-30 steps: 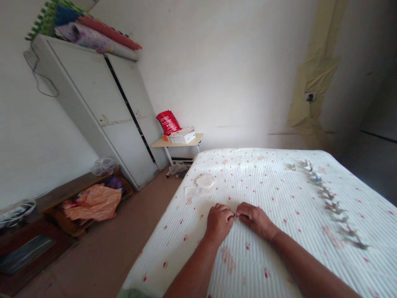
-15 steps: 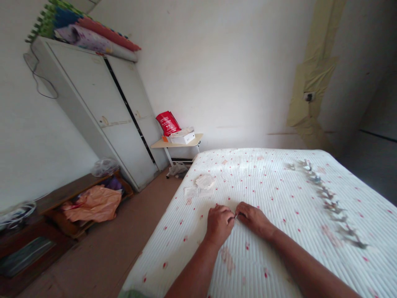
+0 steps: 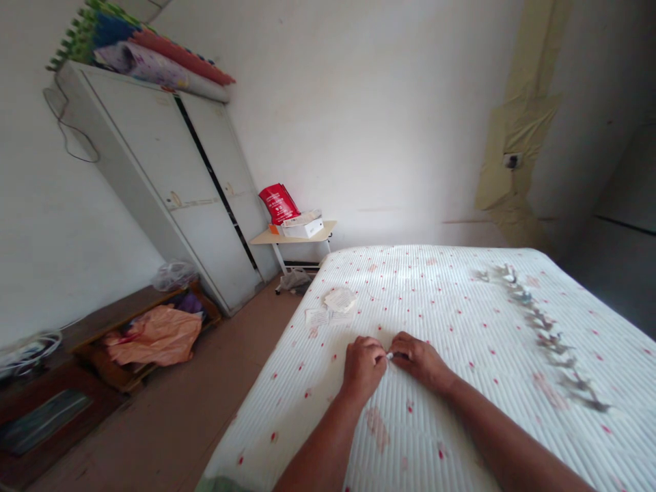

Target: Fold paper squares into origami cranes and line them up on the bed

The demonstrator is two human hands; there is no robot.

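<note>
Both hands meet over the middle of the white, red-dotted bed cover (image 3: 307,424). A small whitish piece (image 3: 389,355) shows between their fingertips; its shape is too small to make out. My left hand (image 3: 365,365) pinches it from the left, fingers curled. From the right, my right hand (image 3: 416,357) grips it between thumb and fingers. Beyond my left hand lie thin printed paper pieces (image 3: 339,299). Off to the right, a slanting row of several small folded-looking figures (image 3: 556,342) rests on the cover, their details blurred.
A small table (image 3: 264,238) beyond the bed holds a red bag (image 3: 278,203) and a white box (image 3: 303,227). Left of the bed stand a tall grey cabinet (image 3: 148,150) and a low wooden shelf with an orange plastic bag (image 3: 156,336).
The view has shifted very slightly. Slightly more of the small whitish piece shows between my fingertips; both hands stay nearly in place.
</note>
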